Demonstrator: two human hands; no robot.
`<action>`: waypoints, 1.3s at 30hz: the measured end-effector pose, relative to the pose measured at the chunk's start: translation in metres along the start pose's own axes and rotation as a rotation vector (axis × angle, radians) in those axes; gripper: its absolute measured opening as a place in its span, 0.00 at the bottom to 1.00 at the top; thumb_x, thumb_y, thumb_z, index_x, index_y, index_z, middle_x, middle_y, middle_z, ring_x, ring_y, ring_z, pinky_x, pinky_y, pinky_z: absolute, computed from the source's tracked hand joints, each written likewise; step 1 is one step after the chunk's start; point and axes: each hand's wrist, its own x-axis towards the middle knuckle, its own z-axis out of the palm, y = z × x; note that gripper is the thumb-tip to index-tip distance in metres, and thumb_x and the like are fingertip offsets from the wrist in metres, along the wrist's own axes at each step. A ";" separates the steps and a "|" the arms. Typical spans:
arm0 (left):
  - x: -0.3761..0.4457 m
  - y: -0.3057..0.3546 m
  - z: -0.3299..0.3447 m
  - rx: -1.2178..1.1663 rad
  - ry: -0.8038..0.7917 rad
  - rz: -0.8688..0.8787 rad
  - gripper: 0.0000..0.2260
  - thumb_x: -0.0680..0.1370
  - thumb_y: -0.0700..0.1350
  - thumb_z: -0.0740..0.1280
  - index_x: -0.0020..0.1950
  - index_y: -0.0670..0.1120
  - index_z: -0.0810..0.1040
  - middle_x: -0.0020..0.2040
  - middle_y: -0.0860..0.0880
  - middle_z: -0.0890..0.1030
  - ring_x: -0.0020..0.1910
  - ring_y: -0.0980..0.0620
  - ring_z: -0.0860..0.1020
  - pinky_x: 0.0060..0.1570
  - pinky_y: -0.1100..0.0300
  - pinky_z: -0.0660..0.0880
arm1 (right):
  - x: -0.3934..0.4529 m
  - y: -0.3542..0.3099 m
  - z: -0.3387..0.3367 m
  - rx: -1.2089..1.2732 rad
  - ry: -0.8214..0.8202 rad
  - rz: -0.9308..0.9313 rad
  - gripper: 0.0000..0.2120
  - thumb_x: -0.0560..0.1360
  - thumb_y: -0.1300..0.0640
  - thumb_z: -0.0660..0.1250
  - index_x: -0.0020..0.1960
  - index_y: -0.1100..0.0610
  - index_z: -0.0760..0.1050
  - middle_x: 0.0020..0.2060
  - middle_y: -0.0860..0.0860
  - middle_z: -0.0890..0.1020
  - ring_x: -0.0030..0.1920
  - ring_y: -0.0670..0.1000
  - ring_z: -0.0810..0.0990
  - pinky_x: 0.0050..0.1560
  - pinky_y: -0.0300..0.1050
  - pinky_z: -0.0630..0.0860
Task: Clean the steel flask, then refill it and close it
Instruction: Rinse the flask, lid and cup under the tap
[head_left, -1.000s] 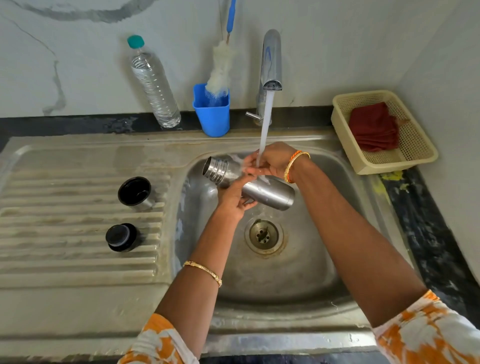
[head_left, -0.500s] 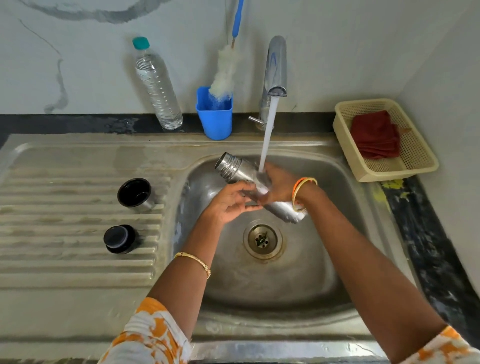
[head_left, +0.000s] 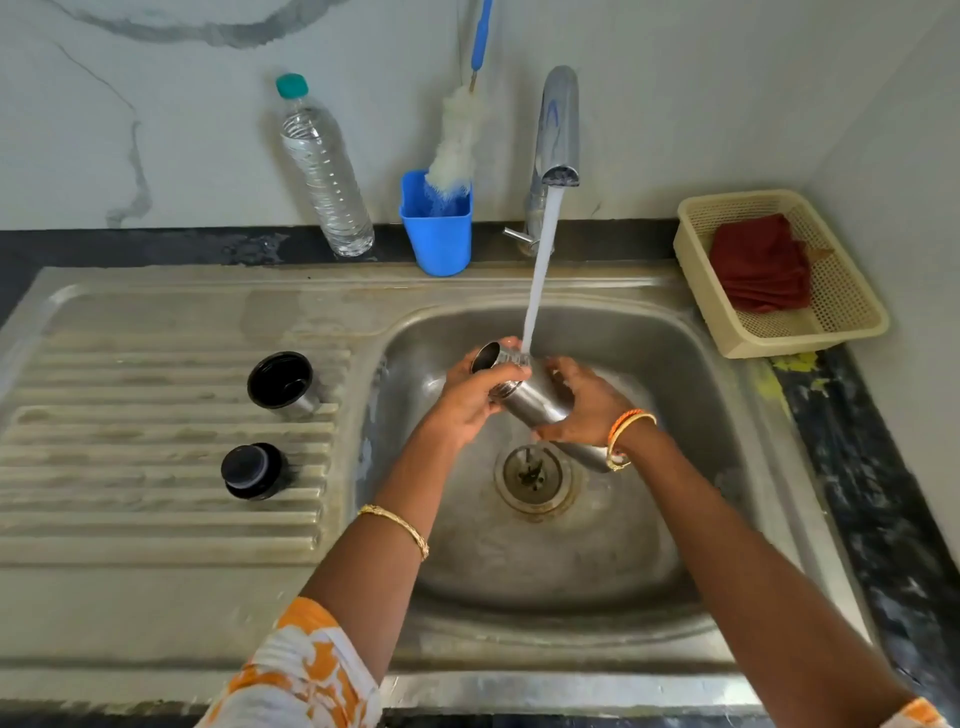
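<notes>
Flask: the steel flask (head_left: 530, 397) lies tilted over the sink bowl (head_left: 675, 364), open mouth up and to the left, base down and to the right, under the running water (head_left: 540, 270).
Left hand: the left hand (head_left: 470, 397) wraps its fingers round the flask's neck, just below the mouth.
Right hand: the right hand (head_left: 584, 402) curls round the flask's body, thumb underneath.
Hidden: the middle of the flask is covered by both hands; its base is half behind the right wrist and bangles (head_left: 626, 428). Whether water gets inside the mouth I cannot tell; the stream lands at the neck, right by the left fingertips.
Tap: the tap (head_left: 558, 124) stands at the back edge of the bowl, spout over the flask.
Drain: the drain (head_left: 535, 475) shows just below the hands, uncovered.
Drainboard: the cup (head_left: 283, 382) and the cap (head_left: 252, 470) sit apart on the ribbed drainboard (head_left: 130, 467), well left of the bowl.
Back ledge: a bottle (head_left: 324, 166) and a blue holder (head_left: 439, 228) with a brush (head_left: 457, 140) in it; the brush handle is cut off at the top edge.
Right side: a basket (head_left: 841, 322) holding a red cloth (head_left: 761, 265) sits near the bowl's right rim, against the wall.
Open room: the front of the bowl, towards the person, is free below the forearms.
</notes>
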 end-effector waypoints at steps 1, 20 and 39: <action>0.005 0.000 -0.002 -0.003 -0.042 -0.006 0.19 0.67 0.33 0.73 0.55 0.48 0.80 0.49 0.48 0.82 0.49 0.51 0.80 0.52 0.53 0.76 | 0.000 0.003 -0.007 0.051 -0.038 0.006 0.44 0.62 0.53 0.79 0.72 0.54 0.60 0.66 0.54 0.71 0.62 0.55 0.73 0.61 0.47 0.72; -0.002 0.025 0.018 0.401 -0.056 0.318 0.27 0.64 0.31 0.78 0.62 0.41 0.76 0.53 0.50 0.82 0.48 0.63 0.81 0.45 0.71 0.75 | 0.003 -0.025 0.002 0.336 0.212 -0.022 0.36 0.61 0.56 0.78 0.64 0.51 0.66 0.50 0.48 0.80 0.49 0.51 0.80 0.46 0.41 0.75; -0.007 0.006 -0.040 0.448 -0.209 -0.041 0.44 0.61 0.43 0.80 0.73 0.49 0.63 0.66 0.47 0.75 0.66 0.51 0.73 0.70 0.51 0.67 | 0.016 -0.041 0.009 0.585 0.318 0.126 0.33 0.59 0.55 0.80 0.60 0.51 0.70 0.47 0.44 0.80 0.47 0.46 0.79 0.49 0.41 0.75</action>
